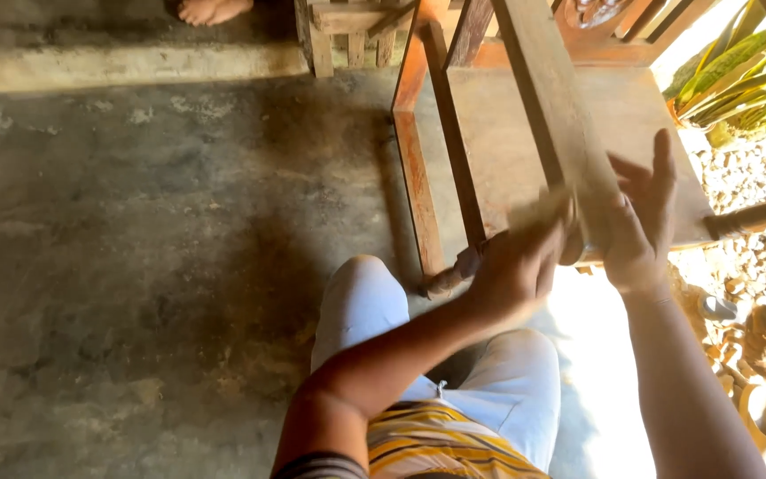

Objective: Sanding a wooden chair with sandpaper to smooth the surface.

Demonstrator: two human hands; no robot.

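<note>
Your left hand [516,266] sits at the lower end of a slanting wooden leg [560,124] of an upturned wooden chair [507,151], pressing a pale, blurred scrap that looks like sandpaper [538,213] against the wood; its grip is pressed together on that scrap, though the blur hides the exact hold. Your right hand [640,222] is just at 3 o'clock of the left one, palm against the other face of the same leg, fingers spread and pointing toward 12 o'clock. The leg runs from 12 o'clock down to the middle of the view, where both hands meet it. The chair's flat seat panel [649,115] lies behind the leg, and a reddish rail [418,186] runs at 9 o'clock of it. Your knees in white trousers [365,302] are at 6 o'clock, above a grey concrete floor [135,266]. A bare foot [210,9] of another person shows at 11 o'clock. Green leaves [746,71] and gravel [755,177] lie at 2 o'clock.
</note>
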